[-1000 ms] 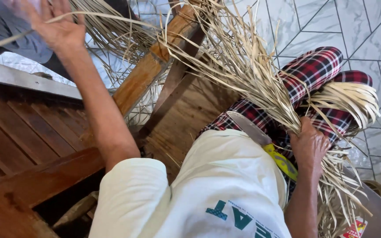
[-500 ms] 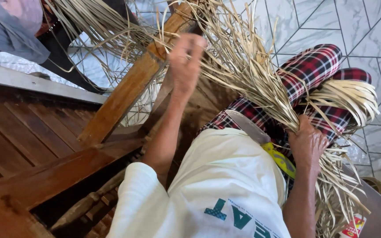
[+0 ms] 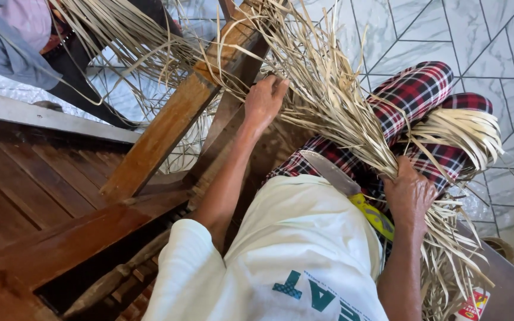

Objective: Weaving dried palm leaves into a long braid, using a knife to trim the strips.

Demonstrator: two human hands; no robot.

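I see my right hand (image 3: 408,193) closed around a bundle of pale dried strips (image 3: 352,119) lying across the plaid-clad lap (image 3: 414,98). Its long axis runs from upper left, by the slanted wooden beam (image 3: 168,128), down to lower right. My left hand (image 3: 264,98) rests on the strips, fingers loosely curled.
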